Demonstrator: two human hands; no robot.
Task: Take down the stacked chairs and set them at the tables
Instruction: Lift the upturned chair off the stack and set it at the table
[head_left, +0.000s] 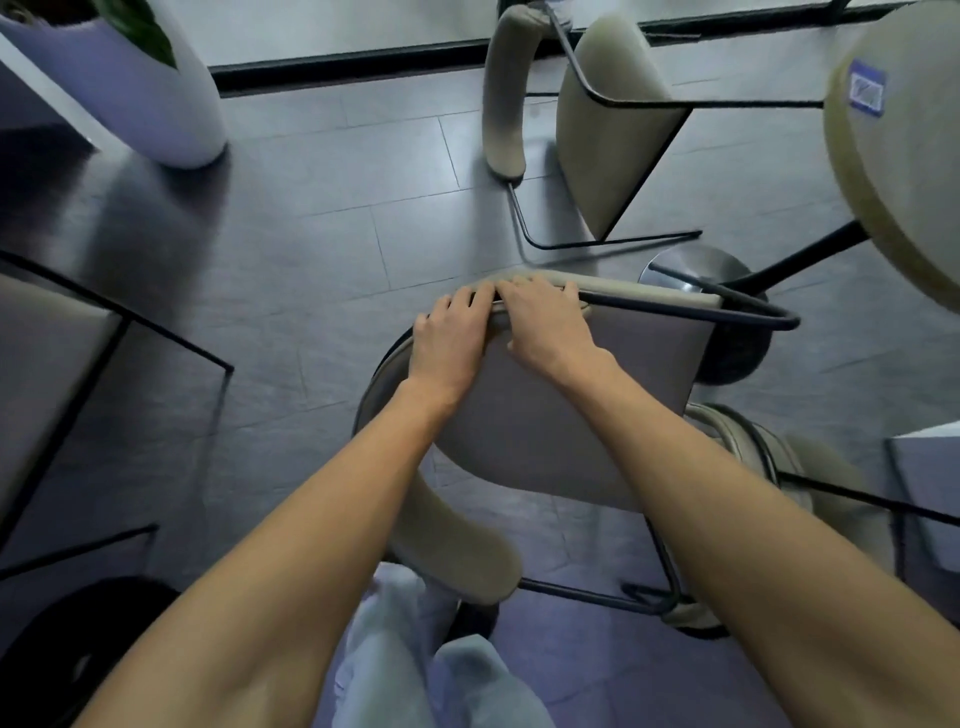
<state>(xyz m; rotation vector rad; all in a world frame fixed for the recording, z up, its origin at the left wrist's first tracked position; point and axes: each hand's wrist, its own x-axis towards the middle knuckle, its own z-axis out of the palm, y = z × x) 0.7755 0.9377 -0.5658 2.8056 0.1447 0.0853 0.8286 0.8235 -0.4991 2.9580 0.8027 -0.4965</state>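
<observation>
gripping chair (571, 415) front edge, both hands (452, 343), seat tilted.

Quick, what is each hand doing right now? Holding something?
Left hand: closed over the front edge of the chair seat, fingers curled around it.
Right hand: closed on the same edge, right beside the left.

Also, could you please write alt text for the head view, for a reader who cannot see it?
Both bare hands, left hand and right hand, grip the front edge of a beige cushioned chair with a black metal tube frame. A second matching beige chair stands beyond it on the grey tiled floor.
</observation>
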